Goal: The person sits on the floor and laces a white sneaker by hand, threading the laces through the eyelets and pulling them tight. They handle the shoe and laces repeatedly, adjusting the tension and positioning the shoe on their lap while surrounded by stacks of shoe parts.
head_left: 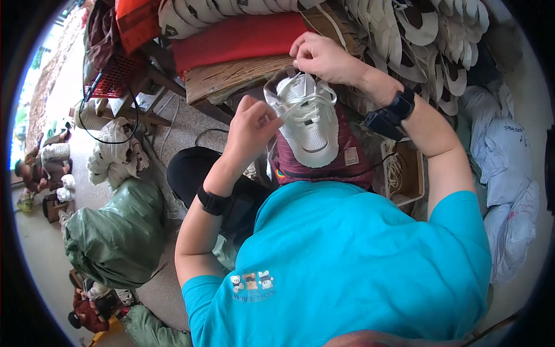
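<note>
A white lace-up shoe [313,136] rests toe toward me on the maroon cloth [289,153] over my lap. Its white shoelace [306,113] crosses the front in several rows, and a loose length hangs beside the shoe's left edge. At that left side my left hand [252,126] is closed, thumb and fingers pinched on what looks like the shoelace. Above the shoe's collar, at the bench edge, my right hand [324,58] is raised with its fingertips pinched together, seemingly on the other lace end; the fingers partly hide it.
A wooden bench [237,81] with red cloth [240,40] stands ahead, with rows of white shoe parts [430,34] at right. A bin [406,173] with cords is beside me. Green sacks [118,231] lie left, white sacks [506,156] right. Other people [87,306] sit farther left.
</note>
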